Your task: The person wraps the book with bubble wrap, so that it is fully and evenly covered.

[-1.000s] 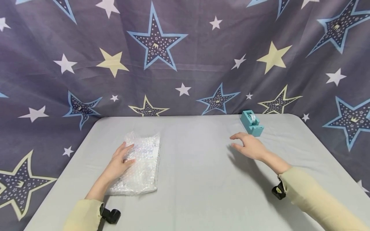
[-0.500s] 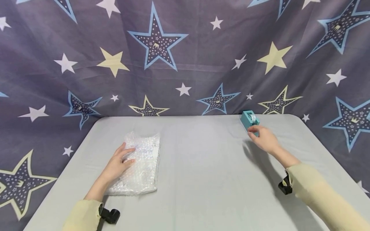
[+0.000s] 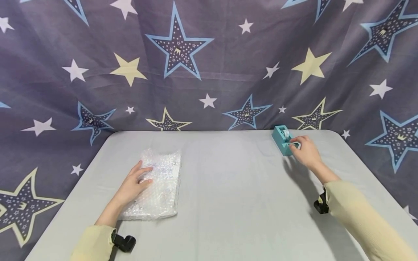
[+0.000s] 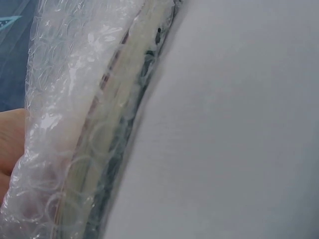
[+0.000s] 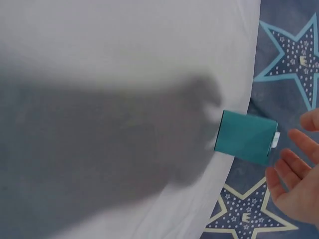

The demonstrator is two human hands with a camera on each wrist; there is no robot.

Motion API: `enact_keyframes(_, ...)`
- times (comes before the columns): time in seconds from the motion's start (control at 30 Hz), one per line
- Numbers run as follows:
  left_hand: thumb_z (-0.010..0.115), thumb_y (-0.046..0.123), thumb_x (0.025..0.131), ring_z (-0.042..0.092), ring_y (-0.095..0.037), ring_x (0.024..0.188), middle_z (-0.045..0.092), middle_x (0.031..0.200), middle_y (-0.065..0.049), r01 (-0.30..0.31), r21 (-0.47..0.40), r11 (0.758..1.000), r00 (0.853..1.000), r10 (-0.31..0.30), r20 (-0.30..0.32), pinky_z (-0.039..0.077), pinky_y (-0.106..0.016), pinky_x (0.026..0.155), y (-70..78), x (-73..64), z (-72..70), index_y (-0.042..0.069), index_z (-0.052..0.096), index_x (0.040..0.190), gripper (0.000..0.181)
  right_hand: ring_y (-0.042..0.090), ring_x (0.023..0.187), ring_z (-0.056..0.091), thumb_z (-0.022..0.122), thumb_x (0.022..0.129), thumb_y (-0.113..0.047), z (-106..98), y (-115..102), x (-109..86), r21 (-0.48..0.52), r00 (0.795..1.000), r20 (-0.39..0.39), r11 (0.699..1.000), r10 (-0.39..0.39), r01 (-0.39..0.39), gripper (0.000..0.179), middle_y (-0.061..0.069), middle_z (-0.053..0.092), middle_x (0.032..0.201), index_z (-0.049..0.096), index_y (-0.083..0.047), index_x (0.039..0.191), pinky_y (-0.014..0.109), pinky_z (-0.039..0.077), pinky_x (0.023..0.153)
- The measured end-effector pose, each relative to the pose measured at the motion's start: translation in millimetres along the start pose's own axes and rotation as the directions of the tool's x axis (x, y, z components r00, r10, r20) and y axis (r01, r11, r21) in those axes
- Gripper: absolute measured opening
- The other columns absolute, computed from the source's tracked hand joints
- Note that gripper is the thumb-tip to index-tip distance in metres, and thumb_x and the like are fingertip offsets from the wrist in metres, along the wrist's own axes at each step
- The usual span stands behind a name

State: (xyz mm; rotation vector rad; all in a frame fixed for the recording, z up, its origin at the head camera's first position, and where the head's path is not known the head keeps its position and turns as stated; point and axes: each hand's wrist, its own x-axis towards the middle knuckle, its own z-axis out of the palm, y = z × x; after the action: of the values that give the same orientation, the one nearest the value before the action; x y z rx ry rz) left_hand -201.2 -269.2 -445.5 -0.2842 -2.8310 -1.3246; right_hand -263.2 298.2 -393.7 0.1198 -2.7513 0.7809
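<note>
On the left of the table lies a flat, book-like thing in bubble wrap, its layered edge showing through the plastic in the left wrist view. My left hand rests on its left part, fingers spread. At the back right stands a teal tape dispenser with a roll of clear tape. My right hand is at its front end, with thumb and forefinger bent and a gap between them. A short pale tape end juts from the dispenser near those fingertips; I see no contact in the right wrist view.
A pale cloth covers the table. Behind it hangs a dark curtain printed with stars, meeting the table's back edge close behind the dispenser. Each wrist carries a small black camera.
My right hand has moved right and slightly back, from beside the tape dispenser to its front end, its thumb and forefinger drawing closer together. The left hand and wrapped package have stayed almost still.
</note>
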Motion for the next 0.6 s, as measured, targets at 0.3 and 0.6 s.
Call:
enact_keyframes(0.3,0.060,0.012,0.087,0.014,-0.047,0.132,0.004,0.149,-0.025,-0.011,0.019,1.000,1.000,0.012,-0.009,0.034,-0.051,0.100,1.0,0.5,0.6,-0.002,0.048,0.128,0.045,0.044,0.105,0.044,0.045,0.089,-0.019,4,5,11.1,-0.030,0.995,0.038,0.995,0.095,-0.094,0.040,0.031,0.045,0.116,0.050,0.010,0.117,0.055,0.035,0.089)
enact_keyframes(0.6,0.059,0.012,0.087,0.013,-0.047,0.133,0.004,0.150,-0.024,0.001,0.026,1.000,1.000,-0.001,-0.008,0.033,-0.051,0.100,0.1,0.4,0.1,0.000,0.047,0.129,0.045,0.046,0.108,0.043,0.040,0.093,-0.027,5,10,21.7,-0.027,0.960,0.157,0.973,0.231,-0.230,0.051,0.034,0.045,0.118,0.043,0.015,0.122,0.054,0.036,0.092)
